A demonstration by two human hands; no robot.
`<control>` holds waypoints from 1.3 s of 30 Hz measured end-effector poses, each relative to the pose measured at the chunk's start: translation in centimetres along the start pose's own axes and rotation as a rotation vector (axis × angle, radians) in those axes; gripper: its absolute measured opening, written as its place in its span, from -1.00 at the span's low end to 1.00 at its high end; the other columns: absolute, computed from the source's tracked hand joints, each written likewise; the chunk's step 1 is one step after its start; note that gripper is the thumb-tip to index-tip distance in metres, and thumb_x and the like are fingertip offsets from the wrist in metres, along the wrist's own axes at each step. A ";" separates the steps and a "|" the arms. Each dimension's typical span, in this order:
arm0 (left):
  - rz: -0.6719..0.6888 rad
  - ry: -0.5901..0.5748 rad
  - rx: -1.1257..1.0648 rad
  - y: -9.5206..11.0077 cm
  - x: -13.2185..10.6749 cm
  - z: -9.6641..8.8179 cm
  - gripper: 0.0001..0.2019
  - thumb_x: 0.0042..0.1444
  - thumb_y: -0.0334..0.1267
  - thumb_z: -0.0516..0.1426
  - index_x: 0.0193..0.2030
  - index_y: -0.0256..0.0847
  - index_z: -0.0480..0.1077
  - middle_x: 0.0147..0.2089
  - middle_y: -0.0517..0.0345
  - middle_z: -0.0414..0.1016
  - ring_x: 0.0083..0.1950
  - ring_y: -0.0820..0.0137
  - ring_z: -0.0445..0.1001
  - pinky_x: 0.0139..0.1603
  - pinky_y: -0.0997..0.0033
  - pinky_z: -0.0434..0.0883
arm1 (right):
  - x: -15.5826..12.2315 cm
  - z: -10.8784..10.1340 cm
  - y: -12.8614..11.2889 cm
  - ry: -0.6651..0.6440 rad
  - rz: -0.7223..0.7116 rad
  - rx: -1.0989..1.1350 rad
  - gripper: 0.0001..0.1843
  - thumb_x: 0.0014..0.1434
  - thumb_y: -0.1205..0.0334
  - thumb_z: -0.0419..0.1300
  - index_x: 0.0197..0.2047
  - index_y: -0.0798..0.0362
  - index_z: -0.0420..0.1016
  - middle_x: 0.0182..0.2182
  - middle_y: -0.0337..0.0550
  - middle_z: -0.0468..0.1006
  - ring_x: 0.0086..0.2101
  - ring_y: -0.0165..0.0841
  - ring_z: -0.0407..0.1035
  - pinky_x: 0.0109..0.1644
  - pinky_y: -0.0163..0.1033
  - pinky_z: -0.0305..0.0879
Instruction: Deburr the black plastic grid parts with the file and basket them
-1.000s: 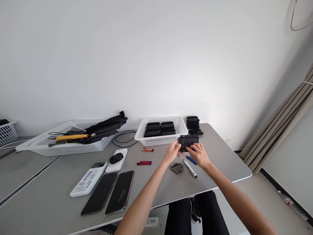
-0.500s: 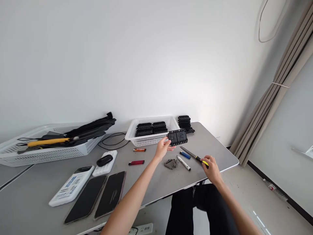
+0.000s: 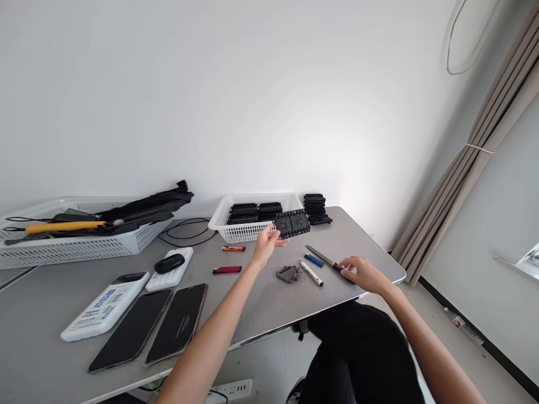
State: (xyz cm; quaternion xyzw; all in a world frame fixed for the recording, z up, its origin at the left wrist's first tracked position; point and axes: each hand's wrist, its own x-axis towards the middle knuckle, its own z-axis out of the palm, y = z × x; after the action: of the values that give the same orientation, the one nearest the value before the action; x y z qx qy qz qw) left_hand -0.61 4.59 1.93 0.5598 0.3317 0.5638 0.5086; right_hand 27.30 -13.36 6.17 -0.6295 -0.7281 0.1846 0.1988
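My left hand (image 3: 266,246) pinches the left end of a black ribbed plastic panel (image 3: 292,224), raised above the table in front of the small white basket. A file (image 3: 322,256) with a dark and yellow handle lies on the tabletop. Over the handle end hovers my right hand (image 3: 364,274), thumb and fingers parted; whether a fingertip still touches it I cannot tell. Left of the file are a blue lighter (image 3: 314,260), a white marker (image 3: 311,274) and a crumpled grey cloth (image 3: 288,274).
The white basket (image 3: 244,232) holds more black panels, and a stack of them (image 3: 315,205) stands beside it. Red (image 3: 227,270) and orange (image 3: 233,248) lighters, phones (image 3: 179,322), white power banks (image 3: 105,306), a black mouse (image 3: 169,264) and a larger tool basket (image 3: 84,252) occupy the left.
My right hand has loosened from the file handle, and the file now lies on the table. The left hand still holds the panel. The view has shifted slightly.
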 end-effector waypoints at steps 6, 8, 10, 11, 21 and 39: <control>0.100 0.038 0.010 -1.6 -0.4 -1.9 -0.29 0.06 0.11 0.18 0.23 -0.33 0.21 -0.18 -0.09 0.58 -0.28 0.16 0.63 -0.42 0.36 0.55 | 6.8 3.9 -2.1 -0.067 0.055 -0.180 -0.69 0.27 0.24 0.03 -0.01 -0.02 0.52 -0.14 -0.07 0.58 -0.16 -0.28 0.46 -0.21 -0.32 0.26; 0.092 0.059 0.007 -2.2 -0.8 -2.5 -0.29 0.05 0.12 0.18 0.21 -0.34 0.22 -0.21 -0.07 0.59 -0.31 0.17 0.63 -0.46 0.39 0.52 | 9.1 5.3 -2.3 -0.080 0.115 -0.300 -0.69 0.25 0.35 0.04 -0.05 -0.02 0.55 -0.10 -0.04 0.57 -0.15 -0.26 0.48 -0.19 -0.31 0.26; 0.065 0.073 -0.014 -2.6 -1.1 -2.8 -0.29 0.03 0.13 0.19 0.19 -0.34 0.23 -0.26 -0.04 0.58 -0.35 0.18 0.63 -0.49 0.42 0.50 | 10.9 6.6 -2.3 -0.094 0.148 -0.359 -0.72 0.18 0.42 0.10 -0.12 0.03 0.57 -0.11 0.04 0.56 -0.17 -0.21 0.49 -0.20 -0.27 0.26; 0.045 0.069 -0.025 -2.7 -1.3 -2.8 -0.30 0.03 0.12 0.19 0.19 -0.34 0.24 -0.28 -0.02 0.58 -0.36 0.18 0.63 -0.50 0.43 0.49 | 11.5 7.2 -2.3 -0.096 0.160 -0.380 -0.73 0.15 0.45 0.13 -0.14 0.06 0.57 -0.12 0.08 0.56 -0.17 -0.17 0.49 -0.20 -0.25 0.26; -0.003 0.085 -0.039 -3.1 -2.1 -2.9 -0.28 0.02 0.12 0.21 0.20 -0.37 0.24 -0.20 -0.10 0.59 -0.35 0.20 0.62 -0.46 0.43 0.46 | 13.2 10.3 -1.6 0.038 0.295 -0.496 -0.89 0.16 0.32 0.17 -0.26 0.10 0.52 -0.28 0.10 0.56 -0.24 -0.15 0.48 -0.25 -0.22 0.24; -0.014 0.111 0.001 -3.2 -2.7 -2.9 -0.37 0.03 0.06 0.22 0.16 -0.30 0.33 -0.31 0.01 0.60 -0.45 0.28 0.56 -0.48 0.40 0.42 | 13.9 10.0 -4.1 0.460 0.018 0.645 -0.64 0.24 0.04 -0.07 -0.07 0.08 0.36 -0.33 -0.12 0.51 -0.40 -0.32 0.35 -0.26 -0.25 0.23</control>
State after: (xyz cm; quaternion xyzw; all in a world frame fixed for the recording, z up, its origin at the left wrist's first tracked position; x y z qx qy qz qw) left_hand -3.19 3.44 -2.35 0.5258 0.3635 0.5902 0.4930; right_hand 16.87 -0.37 0.59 -0.5660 -0.5636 0.2597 0.5427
